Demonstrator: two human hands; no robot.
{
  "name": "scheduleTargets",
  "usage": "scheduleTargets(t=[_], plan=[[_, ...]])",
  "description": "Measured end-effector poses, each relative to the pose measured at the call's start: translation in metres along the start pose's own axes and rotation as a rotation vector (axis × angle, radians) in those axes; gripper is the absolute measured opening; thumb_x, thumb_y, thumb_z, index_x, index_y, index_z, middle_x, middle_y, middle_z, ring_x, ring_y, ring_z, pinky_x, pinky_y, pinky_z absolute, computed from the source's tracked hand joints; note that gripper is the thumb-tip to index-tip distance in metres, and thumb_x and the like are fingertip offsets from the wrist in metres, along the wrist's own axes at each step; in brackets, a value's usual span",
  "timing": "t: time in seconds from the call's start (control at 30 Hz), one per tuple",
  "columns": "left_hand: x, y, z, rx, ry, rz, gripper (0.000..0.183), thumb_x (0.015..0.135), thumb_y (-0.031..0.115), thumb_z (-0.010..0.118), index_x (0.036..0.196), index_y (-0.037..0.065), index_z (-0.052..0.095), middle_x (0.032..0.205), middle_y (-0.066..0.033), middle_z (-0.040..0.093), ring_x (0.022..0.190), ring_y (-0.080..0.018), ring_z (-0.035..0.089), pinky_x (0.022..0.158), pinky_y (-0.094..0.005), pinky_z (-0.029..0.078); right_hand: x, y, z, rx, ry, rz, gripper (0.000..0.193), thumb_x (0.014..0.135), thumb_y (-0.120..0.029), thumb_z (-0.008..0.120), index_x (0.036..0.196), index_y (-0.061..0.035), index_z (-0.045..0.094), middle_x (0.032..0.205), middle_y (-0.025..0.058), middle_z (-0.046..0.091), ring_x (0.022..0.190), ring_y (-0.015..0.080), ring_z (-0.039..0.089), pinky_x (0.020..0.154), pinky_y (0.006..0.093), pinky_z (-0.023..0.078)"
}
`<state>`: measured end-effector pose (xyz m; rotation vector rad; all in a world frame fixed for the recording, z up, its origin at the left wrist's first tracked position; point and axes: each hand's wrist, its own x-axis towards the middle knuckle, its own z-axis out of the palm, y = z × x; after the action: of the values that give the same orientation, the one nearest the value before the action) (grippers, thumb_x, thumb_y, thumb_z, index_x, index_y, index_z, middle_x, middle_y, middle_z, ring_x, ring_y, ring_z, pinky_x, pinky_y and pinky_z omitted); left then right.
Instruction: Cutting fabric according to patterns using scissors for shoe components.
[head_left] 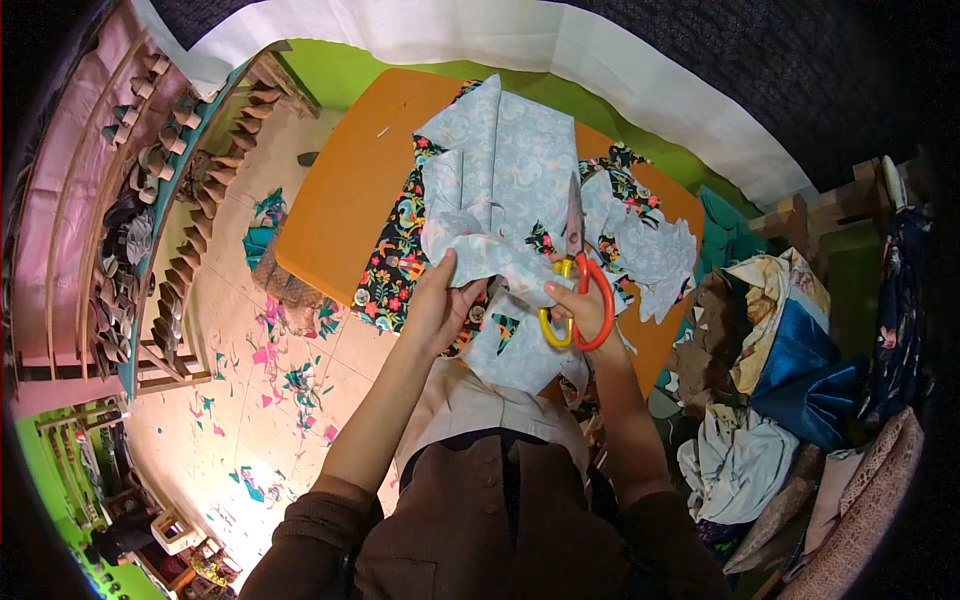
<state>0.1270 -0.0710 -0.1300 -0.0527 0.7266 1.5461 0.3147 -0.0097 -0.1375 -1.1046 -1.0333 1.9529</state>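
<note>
My left hand (pixel 440 308) pinches the near edge of a fabric piece (pixel 490 258), pale grey-blue on its upturned side. In my right hand (pixel 588 308) are scissors (pixel 574 228) with one red and one yellow handle loop. Their blades point away from me, over the cloth, and look close together. My right fingertips also touch the pale fabric's edge. Under it lies black cloth with a colourful floral print (pixel 383 290). Cut, ragged fabric pieces (pixel 655 250) lie right of the scissors. More pale cloth (pixel 520 355) hangs toward my lap.
The cloth lies on an orange table (pixel 335 200). Shoe forms stand on a long rack (pixel 190 225) at the left. Fabric scraps (pixel 300 385) litter the tiled floor. Heaped cloths (pixel 740 460) and fabric rolls (pixel 860 500) crowd the right side. A green wall rises behind the table.
</note>
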Motion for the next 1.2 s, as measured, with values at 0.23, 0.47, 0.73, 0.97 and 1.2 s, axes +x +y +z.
scheduleTargets(t=[0.23,0.47,0.73,0.97,1.2], plan=[[0.015,-0.011,-0.019,0.575,0.230,0.035,0.019,0.083,0.018,0.052,0.070,0.006,0.048,0.061,0.0011,0.047,0.051,-0.0068,0.043,0.048,-0.0196,0.037,0.012,0.007,-0.033,-0.325,0.238,-0.008,0.042,0.074,-0.017,0.061,0.108,-0.0004,0.044,0.066,0.0008,0.046,0.053,0.0086,0.041,0.049,0.0227,0.035],[0.023,-0.039,-0.047,0.781,0.241,0.003,0.018,0.078,0.014,0.058,0.070,0.005,0.045,0.059,0.0016,0.044,0.049,-0.0055,0.041,0.042,-0.0214,0.032,-0.017,0.024,-0.044,-0.611,0.219,-0.178,0.041,0.080,-0.028,0.055,0.105,0.0024,0.042,0.071,0.0064,0.047,0.064,0.0140,0.048,0.059,0.0245,0.041],[0.023,-0.053,-0.050,0.747,0.292,-0.088,0.023,0.077,0.009,0.059,0.095,0.000,0.049,0.083,-0.0065,0.056,0.069,-0.0112,0.056,0.059,-0.0207,0.047,-0.072,0.080,-0.105,0.172,-0.151,0.501,0.045,0.086,-0.041,0.040,0.110,-0.0034,0.043,0.082,0.0001,0.045,0.066,0.0086,0.045,0.061,0.0195,0.040],[0.018,-0.054,-0.051,0.592,0.290,-0.088,0.020,0.078,0.010,0.057,0.095,0.002,0.050,0.086,-0.0066,0.057,0.068,-0.0108,0.056,0.062,-0.0204,0.048,-0.080,0.036,-0.056,-0.087,-0.382,0.682,0.050,0.085,-0.046,0.037,0.120,-0.0107,0.037,0.082,-0.0019,0.045,0.066,0.0036,0.042,0.056,0.0168,0.035],[0.011,-0.046,-0.050,0.609,0.288,-0.148,0.023,0.076,0.005,0.058,0.096,-0.001,0.047,0.084,-0.0057,0.056,0.071,-0.0094,0.055,0.062,-0.0195,0.049,-0.057,0.054,-0.045,0.022,-0.440,0.635,0.045,0.086,-0.034,0.044,0.123,-0.0114,0.033,0.075,-0.0025,0.041,0.059,0.0034,0.039,0.049,0.0167,0.033]])
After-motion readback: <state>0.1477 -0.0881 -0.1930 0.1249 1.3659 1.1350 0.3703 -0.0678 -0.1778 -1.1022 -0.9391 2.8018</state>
